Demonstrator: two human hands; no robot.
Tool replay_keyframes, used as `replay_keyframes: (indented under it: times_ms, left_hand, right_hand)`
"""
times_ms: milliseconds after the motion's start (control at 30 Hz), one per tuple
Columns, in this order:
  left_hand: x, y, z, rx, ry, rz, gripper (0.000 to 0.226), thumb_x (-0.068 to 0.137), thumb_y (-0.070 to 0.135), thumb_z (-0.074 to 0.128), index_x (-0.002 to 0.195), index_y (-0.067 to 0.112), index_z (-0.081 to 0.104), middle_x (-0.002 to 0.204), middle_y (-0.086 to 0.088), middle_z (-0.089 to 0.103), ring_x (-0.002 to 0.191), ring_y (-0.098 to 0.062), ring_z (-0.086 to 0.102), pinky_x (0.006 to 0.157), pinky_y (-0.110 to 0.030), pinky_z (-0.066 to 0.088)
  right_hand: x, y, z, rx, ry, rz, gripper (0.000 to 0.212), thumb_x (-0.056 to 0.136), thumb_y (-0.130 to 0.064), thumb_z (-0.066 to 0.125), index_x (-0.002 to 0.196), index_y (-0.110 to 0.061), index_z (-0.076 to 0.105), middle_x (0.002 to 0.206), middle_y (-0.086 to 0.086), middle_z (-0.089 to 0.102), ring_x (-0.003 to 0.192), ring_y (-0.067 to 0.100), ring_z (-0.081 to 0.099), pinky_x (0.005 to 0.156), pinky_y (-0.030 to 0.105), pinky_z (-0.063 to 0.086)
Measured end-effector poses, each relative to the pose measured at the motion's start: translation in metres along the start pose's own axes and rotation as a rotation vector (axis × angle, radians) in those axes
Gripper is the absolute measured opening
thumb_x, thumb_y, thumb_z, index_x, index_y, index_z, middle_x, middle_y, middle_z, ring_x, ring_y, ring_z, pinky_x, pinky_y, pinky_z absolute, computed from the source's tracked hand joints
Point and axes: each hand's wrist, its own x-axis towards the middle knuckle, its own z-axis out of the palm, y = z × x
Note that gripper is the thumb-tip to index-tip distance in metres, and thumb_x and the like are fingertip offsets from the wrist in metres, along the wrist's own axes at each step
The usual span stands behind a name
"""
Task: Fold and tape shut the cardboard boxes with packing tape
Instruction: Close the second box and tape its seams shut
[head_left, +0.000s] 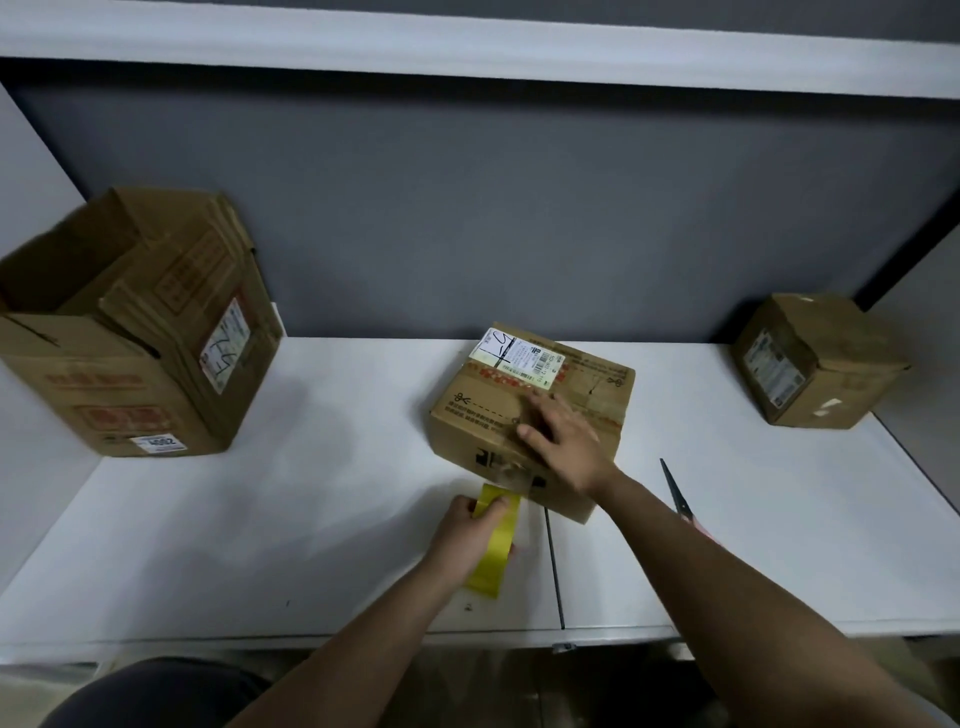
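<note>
Taping in progress: middle box (530, 415) at the desk's (260, 519) centre, flaps folded down.
Right hand (563, 436): flat on that box's top, fingers straight, pressing the seam.
Left hand (470, 535): just in front of the box, fingers clamped on the yellow tape roll (493, 545) (strip appears to run up the near face).
Left of it: large box (130, 332), flaps open, not yet done.
Right of it: small box (815, 358) looks closed; scissors (678, 493) nearer.
</note>
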Motion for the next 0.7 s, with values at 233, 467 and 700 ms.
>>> replay_keyframes:
  times_ms: [233,467,700]
  left_hand:
    - [-0.002,0.013,0.0,0.721,0.292,0.389,0.047,0.089,0.04,0.055,0.129,0.019,0.041,0.128,-0.006,0.045,0.116,-0.028,0.05,0.088,-0.036,0.046]
    - [-0.013,0.056,0.031,1.398,0.377,0.759,0.038,0.093,0.039,0.045,0.123,0.016,0.047,0.126,-0.007,0.051,0.116,-0.025,0.05,0.088,-0.035,0.04]
    - [-0.013,0.072,0.119,1.552,0.268,0.907,0.034,0.094,0.033,0.043,0.122,0.012,0.045,0.123,-0.01,0.057,0.111,-0.027,0.056,0.086,-0.035,0.038]
  right_hand:
    - [-0.042,0.027,-0.018,-0.063,0.21,0.046,0.031,0.094,-0.021,0.054,0.125,-0.018,0.061,0.125,0.005,0.059,0.114,0.026,0.052,0.095,0.034,0.043]
    - [-0.087,0.066,-0.046,-0.185,0.338,0.213,0.025,0.094,-0.019,0.048,0.111,-0.021,0.065,0.111,-0.002,0.063,0.097,0.021,0.062,0.074,0.03,0.047]
    - [-0.129,0.115,-0.064,-0.377,-0.005,0.533,0.016,0.083,-0.018,0.056,0.097,-0.017,0.063,0.095,-0.001,0.063,0.084,0.022,0.062,0.061,0.023,0.038]
